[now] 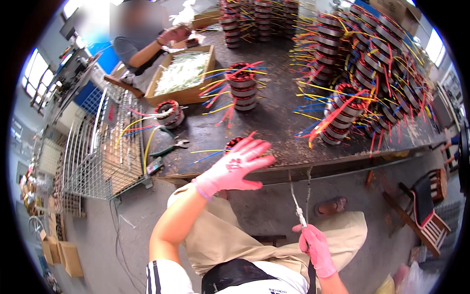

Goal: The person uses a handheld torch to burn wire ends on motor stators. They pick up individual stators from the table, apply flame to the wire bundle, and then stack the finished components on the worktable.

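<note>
With the right hand (316, 247) gripping the slim tool (300, 214), hold the spread-open left hand (236, 167) clear of the loose wires (208, 151) of the wound ring (234, 143) (partly hidden behind that hand on the table (289, 142))

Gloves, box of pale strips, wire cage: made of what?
Gloves: matte pink, perhaps knit fabric, given the snug fit; coating unclear.
Box: matte brown, likely cardboard, given thin walls.
Wire cage: greyish with some sheen, probably metal, given slender bars.
</note>
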A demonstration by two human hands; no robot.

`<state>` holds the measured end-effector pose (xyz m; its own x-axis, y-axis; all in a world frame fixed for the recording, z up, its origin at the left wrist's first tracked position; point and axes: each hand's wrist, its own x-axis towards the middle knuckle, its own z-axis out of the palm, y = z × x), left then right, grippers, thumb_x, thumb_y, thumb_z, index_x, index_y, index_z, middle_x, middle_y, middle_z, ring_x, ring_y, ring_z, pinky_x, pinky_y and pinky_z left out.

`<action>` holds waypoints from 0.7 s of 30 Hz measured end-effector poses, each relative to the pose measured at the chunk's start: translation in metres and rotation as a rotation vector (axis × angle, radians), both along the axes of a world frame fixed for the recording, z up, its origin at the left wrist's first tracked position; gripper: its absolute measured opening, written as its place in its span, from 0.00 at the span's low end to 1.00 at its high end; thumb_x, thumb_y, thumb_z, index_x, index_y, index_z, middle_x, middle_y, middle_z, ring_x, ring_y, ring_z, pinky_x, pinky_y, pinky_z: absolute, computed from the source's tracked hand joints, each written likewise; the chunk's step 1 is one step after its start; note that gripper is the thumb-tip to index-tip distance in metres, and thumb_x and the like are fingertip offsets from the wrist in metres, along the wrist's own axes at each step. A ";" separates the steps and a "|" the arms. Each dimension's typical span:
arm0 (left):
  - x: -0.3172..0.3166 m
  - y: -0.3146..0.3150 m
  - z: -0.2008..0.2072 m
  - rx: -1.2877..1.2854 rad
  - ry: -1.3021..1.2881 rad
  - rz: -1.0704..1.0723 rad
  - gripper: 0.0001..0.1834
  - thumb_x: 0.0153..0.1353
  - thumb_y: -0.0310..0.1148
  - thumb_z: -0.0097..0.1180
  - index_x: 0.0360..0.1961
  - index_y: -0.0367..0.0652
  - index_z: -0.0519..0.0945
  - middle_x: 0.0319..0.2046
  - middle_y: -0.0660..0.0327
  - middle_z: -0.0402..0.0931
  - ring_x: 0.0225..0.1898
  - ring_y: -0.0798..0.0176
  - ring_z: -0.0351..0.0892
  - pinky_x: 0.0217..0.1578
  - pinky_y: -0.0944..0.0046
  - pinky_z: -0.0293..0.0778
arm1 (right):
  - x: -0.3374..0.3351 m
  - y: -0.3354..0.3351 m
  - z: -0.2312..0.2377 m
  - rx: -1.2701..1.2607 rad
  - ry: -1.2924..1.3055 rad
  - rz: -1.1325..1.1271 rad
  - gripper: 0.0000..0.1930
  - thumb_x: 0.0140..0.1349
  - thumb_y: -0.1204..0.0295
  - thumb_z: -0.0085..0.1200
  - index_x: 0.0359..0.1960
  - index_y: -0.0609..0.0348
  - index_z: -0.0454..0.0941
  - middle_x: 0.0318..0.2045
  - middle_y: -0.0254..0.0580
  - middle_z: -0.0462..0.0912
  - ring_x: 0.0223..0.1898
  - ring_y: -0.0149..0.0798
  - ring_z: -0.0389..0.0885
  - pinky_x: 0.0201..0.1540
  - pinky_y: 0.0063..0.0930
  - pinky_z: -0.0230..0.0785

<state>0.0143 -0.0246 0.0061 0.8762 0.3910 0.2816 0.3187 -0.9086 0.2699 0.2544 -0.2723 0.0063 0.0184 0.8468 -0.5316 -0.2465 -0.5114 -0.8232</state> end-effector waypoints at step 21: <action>-0.015 0.018 0.004 -0.128 -0.019 0.317 0.48 0.38 0.44 0.75 0.64 0.47 0.71 0.66 0.48 0.63 0.67 0.40 0.61 0.67 0.46 0.58 | -0.016 0.030 -0.010 -0.052 0.023 0.040 0.17 0.75 0.63 0.42 0.50 0.65 0.77 0.16 0.22 0.64 0.18 0.19 0.56 0.22 0.17 0.46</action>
<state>-0.0011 -0.0067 0.0101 0.7008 0.6762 0.2275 0.5736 -0.7236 0.3838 0.2379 -0.2426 -0.0036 -0.0275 0.8177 -0.5749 -0.2433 -0.5633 -0.7896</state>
